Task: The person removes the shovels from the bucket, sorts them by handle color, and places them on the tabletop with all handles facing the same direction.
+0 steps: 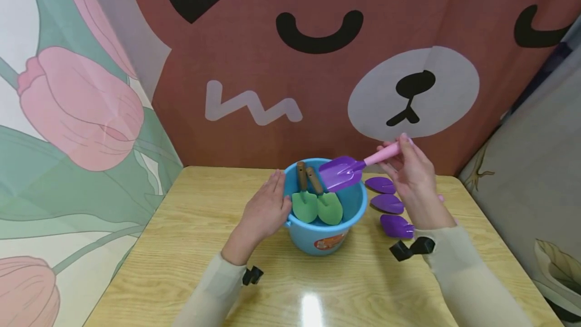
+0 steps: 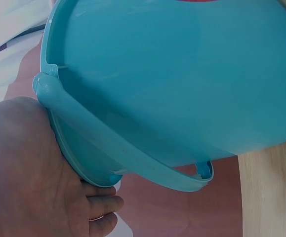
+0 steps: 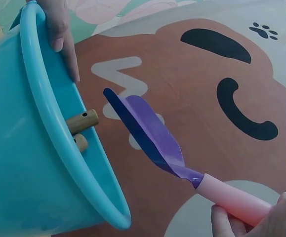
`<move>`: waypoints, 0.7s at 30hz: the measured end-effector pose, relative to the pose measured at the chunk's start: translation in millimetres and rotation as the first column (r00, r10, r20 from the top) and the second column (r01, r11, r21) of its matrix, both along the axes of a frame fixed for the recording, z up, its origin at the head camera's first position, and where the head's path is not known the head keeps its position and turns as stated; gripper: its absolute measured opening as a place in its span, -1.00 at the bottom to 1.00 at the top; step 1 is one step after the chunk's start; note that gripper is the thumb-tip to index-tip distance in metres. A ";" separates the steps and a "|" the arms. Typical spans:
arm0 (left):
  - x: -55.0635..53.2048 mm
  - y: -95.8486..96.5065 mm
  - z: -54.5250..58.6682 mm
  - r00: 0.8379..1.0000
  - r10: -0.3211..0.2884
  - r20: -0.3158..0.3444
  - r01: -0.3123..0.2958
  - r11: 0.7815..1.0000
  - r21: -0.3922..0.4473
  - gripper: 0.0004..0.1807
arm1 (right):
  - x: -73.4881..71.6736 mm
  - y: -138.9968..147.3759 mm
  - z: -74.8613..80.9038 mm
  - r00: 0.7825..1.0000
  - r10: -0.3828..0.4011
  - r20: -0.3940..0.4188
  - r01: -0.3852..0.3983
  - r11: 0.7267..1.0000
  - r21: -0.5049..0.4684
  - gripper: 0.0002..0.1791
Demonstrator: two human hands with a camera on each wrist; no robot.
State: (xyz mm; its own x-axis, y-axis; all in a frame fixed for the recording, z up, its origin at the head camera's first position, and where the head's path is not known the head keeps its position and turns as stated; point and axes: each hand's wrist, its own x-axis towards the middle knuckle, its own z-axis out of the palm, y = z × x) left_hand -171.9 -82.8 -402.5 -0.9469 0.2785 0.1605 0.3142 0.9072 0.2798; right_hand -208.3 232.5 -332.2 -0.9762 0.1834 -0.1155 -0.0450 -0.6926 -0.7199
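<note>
My right hand [image 1: 414, 171] pinches the pink handle of a purple toy shovel [image 1: 341, 172], its blade held over the right part of a blue bucket [image 1: 323, 238]. In the right wrist view, the shovel [image 3: 147, 131] is tilted, apart from the bucket's rim. My left hand [image 1: 267, 205] rests against the bucket's left rim, fingers fairly straight. Inside the bucket stand two green trowels [image 1: 305, 208] with brown handles up. From the left wrist view, the bucket's handle [image 2: 118, 143] hangs down its outer side, and the left palm [image 2: 29, 168] lies by the rim.
Several purple shovel blades [image 1: 387, 204] lie in a column right of the bucket, their handles mostly hidden by the right hand and forearm. A wooden table [image 1: 181, 261] carries everything. Behind it hangs a brown bear-print curtain [image 1: 317, 85], with a tulip-print curtain [image 1: 81, 110] at left.
</note>
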 end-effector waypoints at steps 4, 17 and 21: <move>-0.4 -0.6 -0.8 1.000 -0.002 0.000 0.002 1.000 0.002 -0.27 | 2.5 6.3 -2.4 1.000 -0.015 0.010 0.015 1.000 -0.018 -0.49; -0.3 -1.3 -1.9 1.000 -0.006 -0.011 0.006 1.000 0.010 -0.27 | 5.9 25.7 -9.9 0.997 -0.043 0.072 0.051 0.992 -0.119 -0.47; -0.5 -1.3 -1.7 1.000 -0.010 -0.018 0.010 1.000 0.014 -0.27 | 8.7 33.6 -13.0 0.998 -0.032 0.058 0.042 0.982 -0.186 -0.53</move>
